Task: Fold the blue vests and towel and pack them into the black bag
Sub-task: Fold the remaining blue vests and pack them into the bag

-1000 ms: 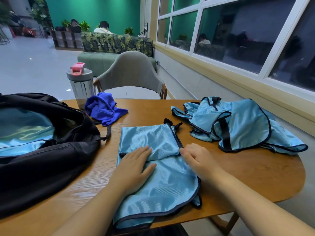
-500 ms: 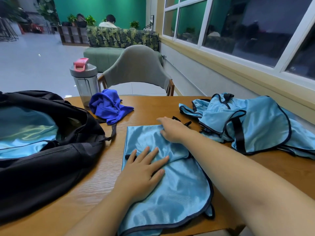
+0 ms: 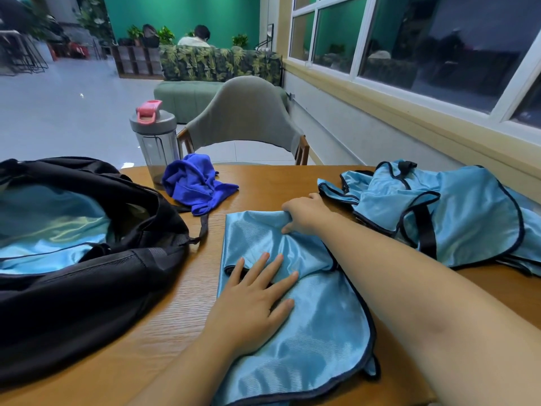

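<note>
At frame centre on the tabletop (image 3: 292, 183), one thin, slippery-looking vest (image 3: 295, 312) lies half-folded, best taken at its bound edges, left hand (image 3: 251, 303) spread flat on it, right hand (image 3: 304, 215) pinching its far edge; a heap of vests (image 3: 456, 212), count unclear, one crumpled towel (image 3: 196, 183), one black bag (image 3: 73, 259) at left.

Left hand (image 3: 254, 303) lies flat, fingers spread; right hand (image 3: 304, 213) reaches forward, fingers curled, arm extended.
</note>
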Tool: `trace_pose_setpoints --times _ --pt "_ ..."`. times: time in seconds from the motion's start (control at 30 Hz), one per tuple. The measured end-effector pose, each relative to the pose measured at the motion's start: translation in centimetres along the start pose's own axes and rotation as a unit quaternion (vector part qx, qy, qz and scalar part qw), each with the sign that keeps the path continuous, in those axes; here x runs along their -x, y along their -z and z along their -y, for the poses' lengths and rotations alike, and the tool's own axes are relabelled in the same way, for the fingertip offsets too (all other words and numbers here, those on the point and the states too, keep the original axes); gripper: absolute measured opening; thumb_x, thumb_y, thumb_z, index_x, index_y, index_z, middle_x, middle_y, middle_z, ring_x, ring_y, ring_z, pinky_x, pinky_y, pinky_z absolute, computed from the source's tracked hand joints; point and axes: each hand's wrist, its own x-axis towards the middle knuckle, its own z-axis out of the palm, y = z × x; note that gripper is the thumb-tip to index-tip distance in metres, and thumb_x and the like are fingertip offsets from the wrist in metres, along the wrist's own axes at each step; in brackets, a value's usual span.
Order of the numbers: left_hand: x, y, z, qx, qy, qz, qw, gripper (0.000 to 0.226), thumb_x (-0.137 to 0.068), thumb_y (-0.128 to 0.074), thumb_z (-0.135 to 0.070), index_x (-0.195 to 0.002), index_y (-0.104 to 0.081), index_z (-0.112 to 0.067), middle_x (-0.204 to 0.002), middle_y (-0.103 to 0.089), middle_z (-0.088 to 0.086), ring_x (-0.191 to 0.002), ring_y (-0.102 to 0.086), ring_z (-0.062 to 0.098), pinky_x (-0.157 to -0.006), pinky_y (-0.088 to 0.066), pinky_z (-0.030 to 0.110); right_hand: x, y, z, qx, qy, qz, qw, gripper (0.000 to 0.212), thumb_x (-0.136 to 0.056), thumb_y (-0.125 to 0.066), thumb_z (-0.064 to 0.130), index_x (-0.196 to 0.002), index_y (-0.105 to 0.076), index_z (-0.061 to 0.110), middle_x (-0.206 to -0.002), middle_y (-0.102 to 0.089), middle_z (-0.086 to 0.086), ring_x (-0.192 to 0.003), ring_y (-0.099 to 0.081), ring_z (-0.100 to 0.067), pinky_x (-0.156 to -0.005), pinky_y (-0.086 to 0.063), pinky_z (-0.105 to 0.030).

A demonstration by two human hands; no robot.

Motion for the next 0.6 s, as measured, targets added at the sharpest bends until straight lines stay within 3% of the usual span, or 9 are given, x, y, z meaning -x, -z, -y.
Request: trace_pose_setpoints --times 0.13,0.27,0.47,0.53,0.6 --pt "0.3 0.4 0.1 0.028 -0.039 0.008 0.999 0.065 -0.079 -0.001 -0.066 -0.142 -0.016 -0.057 -0.150 0.012 -0.031 -0.137 0.025 -0.007 -0.115 0.017 0.032 1.1 -0.8 0.2 -0.040 0.014 -0.072 0.997 0.023 -0.090 -0.061 0.041 -0.088 -0.048 0.021 -0.085 -0.057 0.005 -0.089 -0.054 -0.021 -0.104 -0.027 -0.041" --pt "0.2 0.5 0.3 0.059 -0.028 -0.011 0.998 0.068 -0.077 -0.002 -0.065 -0.137 -0.035 -0.055 -0.148 -0.005 -0.035 -0.136 0.020 -0.011 -0.117 0.013 0.031 2.3 -0.7 0.2 -0.053 0.021 -0.146 0.988 0.025 -0.091 -0.059 0.039 -0.083 -0.043 0.021 -0.073 -0.047 0.009 -0.078 -0.047 -0.020 -0.100 -0.031 -0.040" --pt "0.2 1.5 0.8 0.035 0.005 -0.036 0.999 0.078 -0.074 0.000 -0.063 -0.132 -0.049 -0.045 -0.155 -0.021 -0.020 -0.145 0.006 0.005 -0.117 0.008 0.038 5.5 1.4 0.4 -0.064 0.055 -0.224 0.971 0.024 -0.091 -0.061 0.032 -0.083 -0.043 0.019 -0.068 -0.035 0.011 -0.078 -0.040 -0.019 -0.099 -0.028 -0.037" --pt "0.7 2.0 1.1 0.030 0.000 -0.049 0.998 0.082 -0.070 -0.001 -0.065 -0.126 -0.057 -0.043 -0.152 -0.028 -0.018 -0.147 -0.003 0.009 -0.119 0.000 0.038 6.8 2.1 0.5 -0.066 0.064 -0.251 0.964 0.024 -0.090 -0.063 0.032 -0.083 -0.044 0.019 -0.067 -0.033 0.013 -0.078 -0.039 -0.018 -0.101 -0.027 -0.037" --pt "1.3 2.5 1.5 0.056 -0.013 -0.101 0.993 0.069 -0.076 -0.015 -0.063 -0.110 -0.069 -0.038 -0.142 -0.046 -0.013 -0.141 -0.026 0.014 -0.116 -0.020 0.041 8.2 2.7 0.7 -0.063 0.075 -0.281 0.955 0.022 -0.088 -0.065 0.031 -0.083 -0.049 0.017 -0.070 -0.036 0.012 -0.079 -0.039 -0.017 -0.101 -0.027 -0.038"
